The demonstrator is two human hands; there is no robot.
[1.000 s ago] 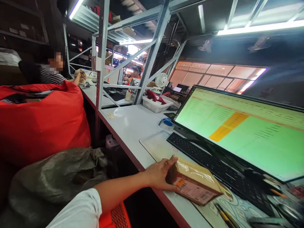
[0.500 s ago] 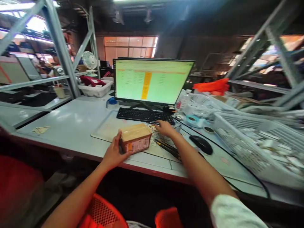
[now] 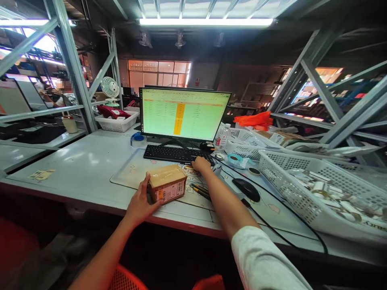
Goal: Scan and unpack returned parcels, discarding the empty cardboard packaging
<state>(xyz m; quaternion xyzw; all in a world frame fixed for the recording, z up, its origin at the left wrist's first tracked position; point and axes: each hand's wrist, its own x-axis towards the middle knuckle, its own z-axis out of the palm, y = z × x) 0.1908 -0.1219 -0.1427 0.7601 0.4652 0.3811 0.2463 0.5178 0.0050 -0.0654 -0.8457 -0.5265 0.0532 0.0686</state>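
Observation:
A small brown cardboard box [image 3: 168,176], taped along its top and bearing a printed label on its front, rests at the near edge of the desk mat [image 3: 127,171]. My left hand [image 3: 141,203] grips its left end, fingers up the side and thumb along the lower front. My right hand [image 3: 201,164] is at the right front part of the black keyboard [image 3: 166,153], fingertips on or just over the keys, with nothing seen in it. Its fingers are partly hidden. Black and yellow pen-like tools [image 3: 201,190] lie between the box and my right forearm.
Behind the keyboard stands a monitor [image 3: 184,114] showing a spreadsheet. A black mouse [image 3: 246,189], cables and tape rolls [image 3: 234,159] lie to the right, beside white plastic baskets [image 3: 302,193]. Blue tape [image 3: 138,137] and a fan [image 3: 109,87] are at left. Another person sits far left.
The view has tilted up and steadied. My right hand has pulled its fingers in slightly at the keyboard. My left hand still holds the box in nearly the same place.

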